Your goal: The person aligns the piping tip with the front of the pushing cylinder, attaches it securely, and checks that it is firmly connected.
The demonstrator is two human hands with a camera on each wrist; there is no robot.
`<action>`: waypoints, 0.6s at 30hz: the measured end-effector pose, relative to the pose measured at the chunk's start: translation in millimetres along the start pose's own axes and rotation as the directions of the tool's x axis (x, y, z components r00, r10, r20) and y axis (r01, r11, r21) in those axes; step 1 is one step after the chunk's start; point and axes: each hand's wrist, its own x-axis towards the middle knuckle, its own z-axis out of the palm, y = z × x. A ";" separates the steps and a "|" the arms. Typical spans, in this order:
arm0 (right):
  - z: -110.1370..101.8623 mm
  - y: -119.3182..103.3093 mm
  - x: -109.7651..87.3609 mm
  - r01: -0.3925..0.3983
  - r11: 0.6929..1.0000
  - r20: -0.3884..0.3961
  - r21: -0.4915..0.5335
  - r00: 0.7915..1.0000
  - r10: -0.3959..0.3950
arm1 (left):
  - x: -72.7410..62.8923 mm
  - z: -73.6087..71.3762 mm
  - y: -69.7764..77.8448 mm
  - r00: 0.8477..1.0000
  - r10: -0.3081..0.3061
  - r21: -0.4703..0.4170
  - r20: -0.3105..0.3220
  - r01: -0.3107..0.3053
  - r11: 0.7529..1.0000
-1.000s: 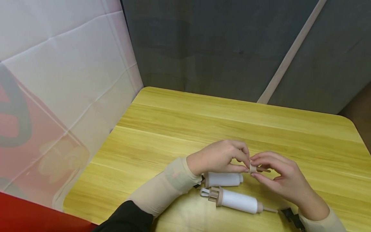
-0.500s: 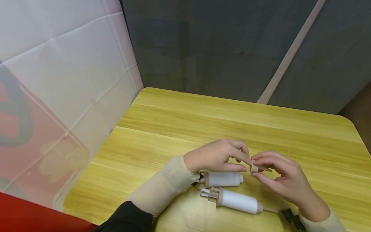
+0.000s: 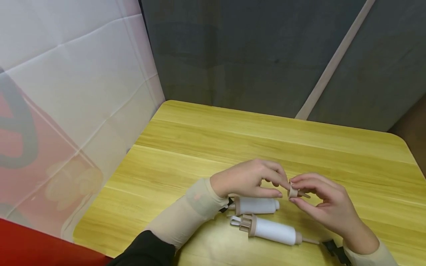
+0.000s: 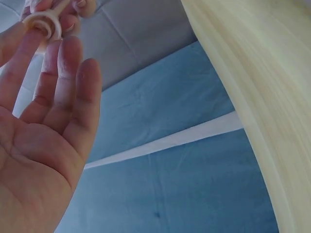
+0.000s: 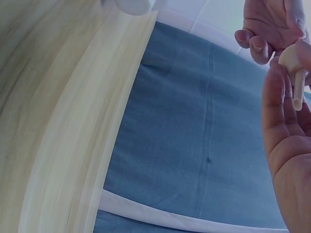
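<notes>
Between thumb and fingers, my right hand pinches a small beige nozzle cap with a thin spout pointing right. My left hand meets it from the left; its index fingertip reaches into the round open end, seen in the left wrist view. The left thumb stands apart from the cap, and the other left fingers are loosely extended. From the right wrist view, the hollow spout hangs below the cap. Below the hands lie two white syringe-like barrels; the nearer barrel has a similar beige nozzle fitted.
The farther white barrel has a beige collar and lies partly behind the left wrist. The wooden table ends against a dark grey cloth at the back. A pale printed sheet hangs at the left.
The left thumb has drawn away from the cap, and the left index finger has gone to its open end. The right hand keeps its pinch, with the cap shifted slightly right.
</notes>
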 end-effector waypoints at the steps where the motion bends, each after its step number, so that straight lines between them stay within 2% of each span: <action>1: -0.2 0.4 -0.5 -0.001 1.000 0.001 0.002 1.000 0.001 | -0.4 -1.3 -0.1 1.000 -0.001 -0.010 0.001 0.001 1.000; 4: -0.5 0.9 -1.4 -0.004 1.000 0.003 0.000 1.000 0.004 | -3.3 -7.3 0.3 1.000 -0.022 -0.025 0.007 0.022 0.999; 6: -0.5 0.6 -1.8 -0.007 1.000 0.006 -0.003 1.000 0.007 | -6.7 -13.1 0.0 0.998 -0.066 -0.009 0.006 0.066 0.998; 8: -0.4 0.1 -1.9 -0.009 1.000 0.008 -0.005 1.000 0.009 | -10.3 -19.3 -2.2 0.992 -0.125 0.051 0.002 0.125 0.991; 10: -0.4 -0.3 -1.9 -0.012 1.000 0.010 -0.009 1.000 0.012 | -13.9 -24.6 -6.6 0.979 -0.203 0.129 -0.007 0.202 0.971; 12: -0.5 -0.4 -1.9 -0.014 1.000 0.010 -0.010 1.000 0.014 | -16.8 -28.0 -13.1 0.958 -0.288 0.199 -0.012 0.284 0.938; 14: -0.6 -0.1 -2.1 -0.014 1.000 0.010 -0.013 1.000 0.014 | -19.2 -29.1 -21.6 0.928 -0.373 0.249 -0.011 0.364 0.898; 16: -0.7 0.3 -2.4 -0.011 1.000 0.007 -0.016 1.000 0.011 | -21.5 -28.2 -29.8 0.889 -0.457 0.265 0.002 0.440 0.858; 18: -0.8 0.7 -2.7 -0.011 1.000 0.005 -0.020 1.000 0.011 | -23.6 -25.5 -38.0 0.844 -0.536 0.271 0.022 0.511 0.816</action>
